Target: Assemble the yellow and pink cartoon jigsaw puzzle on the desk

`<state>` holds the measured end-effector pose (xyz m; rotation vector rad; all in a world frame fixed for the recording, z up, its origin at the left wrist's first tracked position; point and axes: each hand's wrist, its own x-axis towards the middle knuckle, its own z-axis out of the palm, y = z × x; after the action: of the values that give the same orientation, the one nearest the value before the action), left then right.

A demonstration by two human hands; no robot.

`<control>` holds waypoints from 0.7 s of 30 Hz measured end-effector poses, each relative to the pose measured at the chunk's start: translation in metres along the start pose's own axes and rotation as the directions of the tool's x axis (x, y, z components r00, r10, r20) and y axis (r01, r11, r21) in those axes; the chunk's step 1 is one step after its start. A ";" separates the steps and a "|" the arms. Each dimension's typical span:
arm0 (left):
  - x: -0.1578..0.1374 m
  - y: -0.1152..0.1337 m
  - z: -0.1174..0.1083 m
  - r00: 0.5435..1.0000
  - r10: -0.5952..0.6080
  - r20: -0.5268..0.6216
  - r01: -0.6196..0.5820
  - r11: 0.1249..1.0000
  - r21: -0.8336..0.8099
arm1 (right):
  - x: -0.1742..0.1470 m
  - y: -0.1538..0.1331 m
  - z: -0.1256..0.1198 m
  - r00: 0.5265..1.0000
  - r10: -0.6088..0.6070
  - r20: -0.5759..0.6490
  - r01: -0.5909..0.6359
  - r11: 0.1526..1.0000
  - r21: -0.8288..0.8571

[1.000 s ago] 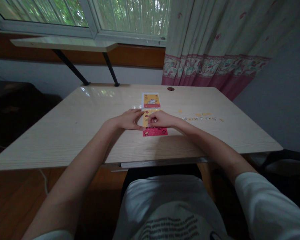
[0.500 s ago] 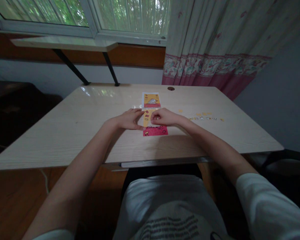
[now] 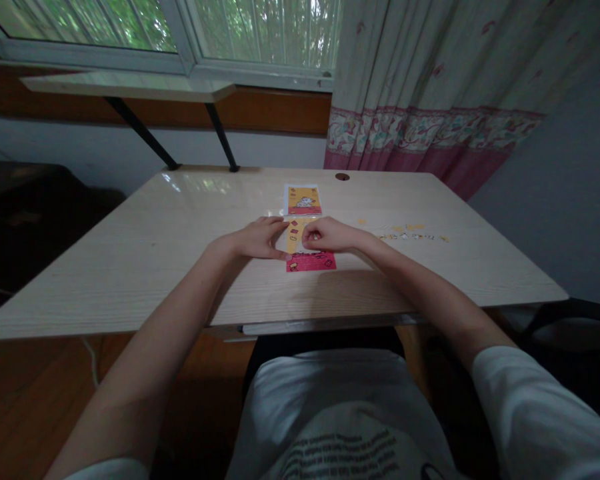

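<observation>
A partly assembled jigsaw puzzle [image 3: 310,263], yellow above and red below, lies flat on the desk in front of me. My left hand [image 3: 260,239] rests at its left edge, fingers spread and thumb apart, the tips touching that side. Over the middle of the puzzle is my right hand [image 3: 327,235], its fingers curled into a pinch; whatever they hold, if anything, is hidden. Just behind the puzzle lies a picture card [image 3: 303,200] with a white cartoon animal on yellow and red.
Several small loose pieces [image 3: 414,227], yellow and whitish, are scattered to the right of my right forearm. A round cable hole [image 3: 343,177] sits near the back edge of the desk [image 3: 145,267]. A raised shelf [image 3: 130,87] on black legs stands at the back left.
</observation>
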<state>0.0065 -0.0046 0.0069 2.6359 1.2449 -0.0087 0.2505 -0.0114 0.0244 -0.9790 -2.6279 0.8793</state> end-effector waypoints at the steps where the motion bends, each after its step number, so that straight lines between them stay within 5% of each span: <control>1: 0.000 0.000 0.000 1.000 0.005 -0.004 -0.005 1.000 -0.001 | 0.000 0.001 0.000 1.000 0.000 0.001 0.000 1.000 -0.001; 21: 0.000 0.003 -0.001 1.000 -0.016 0.004 0.016 1.000 0.014 | 0.003 -0.008 0.007 0.997 0.005 0.079 -0.002 0.999 -0.037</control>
<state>0.0089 -0.0066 0.0085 2.6359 1.2686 -0.0258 0.2412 -0.0175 0.0233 -0.9778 -2.7183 0.8918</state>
